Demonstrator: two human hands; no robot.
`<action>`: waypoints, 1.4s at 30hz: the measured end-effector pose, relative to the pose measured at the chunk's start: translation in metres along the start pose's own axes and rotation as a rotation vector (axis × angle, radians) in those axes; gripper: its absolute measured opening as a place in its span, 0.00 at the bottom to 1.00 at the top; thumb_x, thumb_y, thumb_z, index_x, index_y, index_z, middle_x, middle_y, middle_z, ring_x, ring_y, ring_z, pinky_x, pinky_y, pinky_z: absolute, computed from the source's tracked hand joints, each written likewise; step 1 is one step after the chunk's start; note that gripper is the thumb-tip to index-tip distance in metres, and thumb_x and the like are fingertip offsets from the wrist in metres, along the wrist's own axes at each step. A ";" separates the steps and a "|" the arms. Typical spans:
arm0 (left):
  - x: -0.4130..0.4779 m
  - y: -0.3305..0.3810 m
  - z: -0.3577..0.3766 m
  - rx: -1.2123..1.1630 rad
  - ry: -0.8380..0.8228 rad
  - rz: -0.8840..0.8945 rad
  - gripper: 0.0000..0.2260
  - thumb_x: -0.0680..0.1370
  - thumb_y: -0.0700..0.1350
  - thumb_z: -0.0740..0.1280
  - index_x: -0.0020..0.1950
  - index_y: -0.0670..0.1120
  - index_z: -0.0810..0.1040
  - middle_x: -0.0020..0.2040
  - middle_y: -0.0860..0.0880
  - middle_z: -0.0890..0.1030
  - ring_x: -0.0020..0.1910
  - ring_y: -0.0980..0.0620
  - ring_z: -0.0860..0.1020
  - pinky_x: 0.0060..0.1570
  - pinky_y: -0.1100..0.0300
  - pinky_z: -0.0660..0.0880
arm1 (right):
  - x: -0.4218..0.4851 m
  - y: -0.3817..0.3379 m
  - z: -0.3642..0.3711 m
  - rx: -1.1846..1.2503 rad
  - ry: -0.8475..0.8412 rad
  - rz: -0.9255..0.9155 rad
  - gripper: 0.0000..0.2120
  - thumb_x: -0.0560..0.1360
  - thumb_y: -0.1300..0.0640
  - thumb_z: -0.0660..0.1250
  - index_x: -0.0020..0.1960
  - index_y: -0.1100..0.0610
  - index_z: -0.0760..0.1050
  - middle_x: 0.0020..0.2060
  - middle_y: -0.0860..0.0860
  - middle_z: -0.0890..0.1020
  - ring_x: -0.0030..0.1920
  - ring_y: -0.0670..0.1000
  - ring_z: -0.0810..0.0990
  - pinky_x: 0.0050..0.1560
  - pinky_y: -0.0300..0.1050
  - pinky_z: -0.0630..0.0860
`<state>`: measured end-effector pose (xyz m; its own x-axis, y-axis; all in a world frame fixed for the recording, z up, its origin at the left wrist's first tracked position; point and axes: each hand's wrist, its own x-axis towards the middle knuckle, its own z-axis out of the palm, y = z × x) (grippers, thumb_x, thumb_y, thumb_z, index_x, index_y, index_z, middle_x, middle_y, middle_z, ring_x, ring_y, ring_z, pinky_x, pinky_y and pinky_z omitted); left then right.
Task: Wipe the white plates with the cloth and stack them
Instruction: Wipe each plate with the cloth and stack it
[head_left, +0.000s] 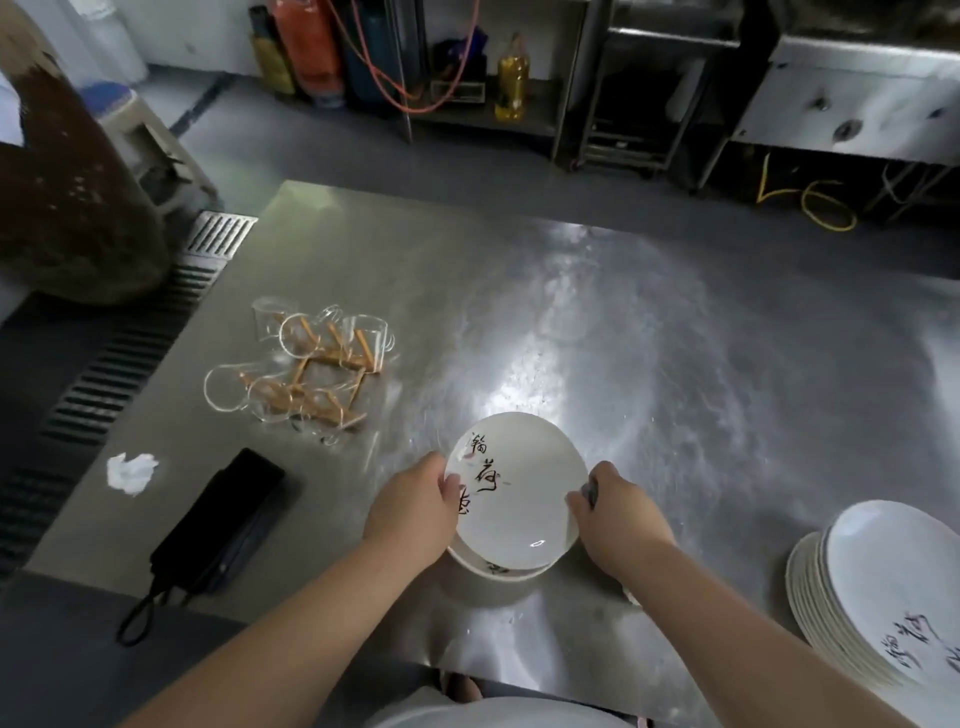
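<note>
Holding a white plate (514, 488) tilted at lower centre, both hands gripped its rim: left hand (415, 499) on the left edge, right hand (618, 512) on the right, something grey pinched there too. A stack of plates (857, 597) sat lower right on the desk (675, 338).

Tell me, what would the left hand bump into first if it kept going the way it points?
The left hand points forward and rightward, straight at the round white plate with black writing, whose rim it already grips. Beyond that, probably only shiny steel table, though depth is hard to judge.
</note>
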<state>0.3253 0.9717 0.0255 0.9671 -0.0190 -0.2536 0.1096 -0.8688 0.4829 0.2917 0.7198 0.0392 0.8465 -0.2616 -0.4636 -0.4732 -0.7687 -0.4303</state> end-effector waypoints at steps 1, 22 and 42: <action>0.001 0.004 -0.007 -0.099 0.009 0.015 0.16 0.84 0.53 0.62 0.39 0.52 0.64 0.32 0.54 0.73 0.30 0.57 0.70 0.28 0.58 0.63 | -0.003 -0.003 -0.008 0.061 0.002 0.009 0.09 0.80 0.46 0.62 0.45 0.50 0.67 0.38 0.50 0.80 0.36 0.51 0.78 0.31 0.46 0.71; -0.011 0.118 -0.124 -1.409 -0.570 0.162 0.24 0.75 0.36 0.63 0.68 0.54 0.82 0.59 0.40 0.85 0.49 0.44 0.86 0.38 0.48 0.83 | -0.098 -0.104 -0.123 -0.490 0.296 -0.612 0.42 0.80 0.29 0.40 0.85 0.55 0.43 0.84 0.49 0.38 0.81 0.53 0.28 0.82 0.58 0.36; -0.020 0.101 -0.130 -1.428 -0.677 0.154 0.24 0.72 0.35 0.63 0.65 0.48 0.84 0.59 0.37 0.85 0.51 0.41 0.86 0.40 0.42 0.84 | -0.083 -0.110 -0.140 -0.399 0.306 -0.823 0.49 0.77 0.25 0.37 0.84 0.59 0.48 0.84 0.54 0.45 0.84 0.53 0.41 0.82 0.58 0.51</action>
<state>0.3464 0.9485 0.1880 0.7550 -0.6053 -0.2521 0.5177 0.3144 0.7957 0.3076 0.7446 0.2340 0.9298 0.3506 0.1121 0.3670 -0.9063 -0.2095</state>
